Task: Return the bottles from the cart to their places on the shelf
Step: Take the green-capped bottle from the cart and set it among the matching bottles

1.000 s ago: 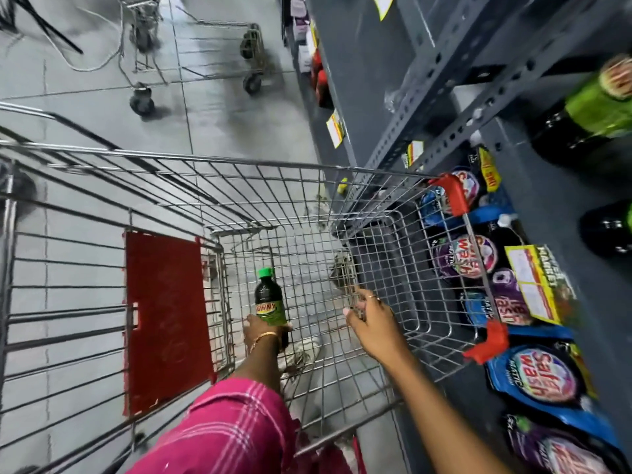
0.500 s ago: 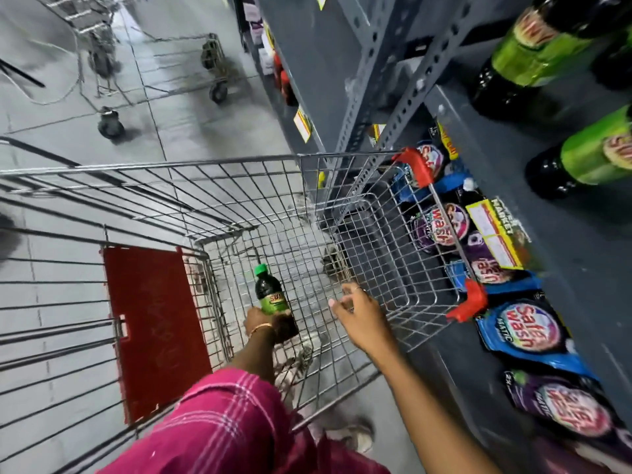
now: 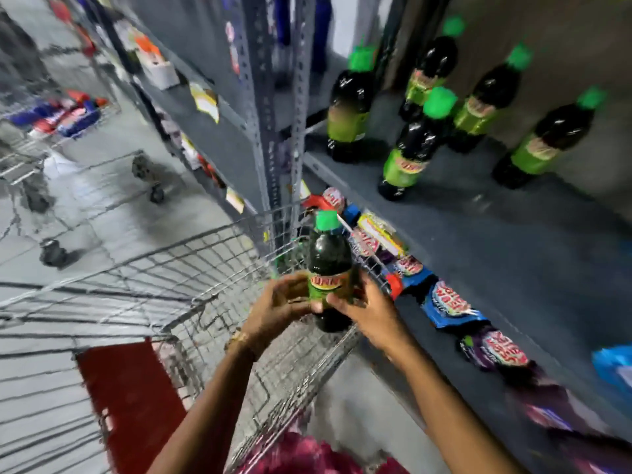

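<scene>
A dark soda bottle [image 3: 329, 258] with a green cap and green label is held upright above the wire cart's [image 3: 191, 268] right rim. My left hand [image 3: 278, 304] grips it from the left at the label, and my right hand [image 3: 367, 307] grips it from the right. On the grey shelf [image 3: 478, 227] to the upper right stand several matching bottles [image 3: 408, 150], upright. The frame is blurred by motion.
Detergent pouches [image 3: 448, 306] hang along the shelf level below, just right of the cart. A perforated grey upright [image 3: 273, 114] stands between cart and shelf. A red flap [image 3: 133, 398] lies in the cart's seat. Another cart [image 3: 41, 138] with goods stands far left on the tiled floor.
My left hand has lifted the bottle out of the cart bottom up to rim height. My right hand left the cart wire and took hold of the bottle. The view swung up toward the shelf.
</scene>
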A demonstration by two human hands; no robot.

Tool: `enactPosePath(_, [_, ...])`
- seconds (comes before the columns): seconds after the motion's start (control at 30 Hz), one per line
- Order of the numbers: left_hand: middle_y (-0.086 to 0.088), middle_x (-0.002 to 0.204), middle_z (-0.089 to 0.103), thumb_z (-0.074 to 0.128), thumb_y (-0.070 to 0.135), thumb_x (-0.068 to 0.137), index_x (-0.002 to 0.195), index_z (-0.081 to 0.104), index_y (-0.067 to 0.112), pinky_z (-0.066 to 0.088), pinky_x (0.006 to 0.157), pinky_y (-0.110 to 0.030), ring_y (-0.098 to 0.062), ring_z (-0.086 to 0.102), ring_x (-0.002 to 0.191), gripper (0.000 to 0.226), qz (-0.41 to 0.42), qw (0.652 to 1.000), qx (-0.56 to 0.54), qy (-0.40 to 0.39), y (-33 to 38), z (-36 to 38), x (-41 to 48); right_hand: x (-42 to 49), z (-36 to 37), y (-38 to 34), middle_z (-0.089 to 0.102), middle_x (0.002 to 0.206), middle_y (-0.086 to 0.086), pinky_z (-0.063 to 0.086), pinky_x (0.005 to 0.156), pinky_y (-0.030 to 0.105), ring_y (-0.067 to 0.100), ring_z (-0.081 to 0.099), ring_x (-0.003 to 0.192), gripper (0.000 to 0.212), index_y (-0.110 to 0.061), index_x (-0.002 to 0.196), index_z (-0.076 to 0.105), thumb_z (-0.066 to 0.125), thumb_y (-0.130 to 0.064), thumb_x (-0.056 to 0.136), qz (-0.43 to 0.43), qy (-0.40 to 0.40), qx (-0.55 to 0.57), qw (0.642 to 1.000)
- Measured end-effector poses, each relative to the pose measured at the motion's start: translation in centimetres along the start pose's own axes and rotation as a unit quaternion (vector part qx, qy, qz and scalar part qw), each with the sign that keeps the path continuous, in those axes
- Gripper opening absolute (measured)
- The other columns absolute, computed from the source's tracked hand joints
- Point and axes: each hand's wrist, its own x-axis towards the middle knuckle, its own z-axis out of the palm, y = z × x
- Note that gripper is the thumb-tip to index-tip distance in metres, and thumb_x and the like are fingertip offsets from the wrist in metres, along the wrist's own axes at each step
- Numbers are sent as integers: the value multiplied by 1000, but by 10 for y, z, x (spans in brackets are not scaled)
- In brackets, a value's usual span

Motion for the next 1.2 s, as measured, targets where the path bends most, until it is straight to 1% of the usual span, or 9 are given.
enactPosePath(0.1, [7, 101, 75, 73, -6, 69, 110, 64, 14, 54, 84, -19, -5, 66, 96, 46, 87, 989, 76, -96, 60, 46, 25, -12, -42, -13, 66, 109, -11, 49, 79, 8, -8, 65, 95, 50, -24, 120, 53, 75, -14, 76, -75, 124, 43, 988])
enactPosePath(0.23, [-3, 109, 67, 69, -6, 78, 117, 56, -2, 50, 86, -12, 1, 63, 98, 41, 210, 947, 188, -152, 100, 106, 64, -22, -102, -25, 67, 107, -21, 51, 85, 19, 0, 64, 103, 47, -46, 108, 55, 78, -28, 71, -146, 250, 30, 957])
enactPosePath(0.37, [-28, 126, 58, 64, -10, 81, 126, 45, -10, 45, 102, -45, -22, 56, 113, 50, 219, 934, 230, -164, 112, 146, 105, -8, -134, -21, 64, 115, -12, 48, 91, 29, 13, 61, 111, 54, -39, 118, 50, 76, -18, 75, -163, 323, 20, 932])
enactPosePath(0.47, [-28, 128, 58, 67, -10, 79, 129, 43, -8, 44, 106, -48, -33, 57, 119, 55, 208, 921, 278, -174, 109, 157, 129, 6, -145, -10, 64, 122, 5, 47, 95, 37, 22, 60, 115, 57, -15, 128, 49, 74, -14, 77, -139, 341, 16, 930])
enactPosePath(0.57, [-20, 127, 61, 71, -2, 79, 131, 45, -2, 46, 105, -40, -24, 59, 116, 58, 195, 916, 309, -164, 100, 163, 139, 13, -150, -2, 64, 123, 8, 47, 97, 41, 21, 59, 113, 59, -12, 131, 48, 74, -14, 78, -137, 358, 5, 924])
enactPosePath(0.7, [-12, 131, 60, 69, 15, 84, 132, 49, 6, 43, 106, -35, -22, 56, 123, 53, 235, 876, 397, -138, 91, 165, 143, 15, -157, -1, 60, 113, -2, 41, 84, 6, 6, 56, 101, 58, -12, 131, 45, 73, -15, 80, -145, 346, -5, 927])
enactPosePath(0.8, [-11, 146, 46, 57, 24, 91, 141, 41, 11, 29, 115, -34, -24, 39, 137, 53, 235, 809, 522, -130, 71, 156, 146, 15, -157, 6, 59, 107, -11, 37, 78, -4, -12, 57, 98, 54, -15, 129, 46, 71, -17, 81, -157, 343, -6, 926])
enactPosePath(0.93, [-4, 158, 25, 35, 27, 100, 149, 23, 12, 1, 121, -30, -19, 11, 149, 52, 273, 763, 583, -51, 45, 156, 148, 20, -143, 17, 63, 107, -2, 39, 74, -4, 14, 61, 102, 50, -11, 122, 52, 73, -25, 79, -139, 365, -3, 921])
enactPosePath(1.2, [3, 161, 10, 25, 35, 101, 150, 16, 24, -13, 117, -35, -21, -8, 149, 51, 249, 745, 618, -24, 31, 160, 150, 25, -137, 17, 65, 116, 9, 46, 89, 26, 19, 60, 107, 59, -8, 125, 50, 77, -22, 75, -133, 372, 0, 919])
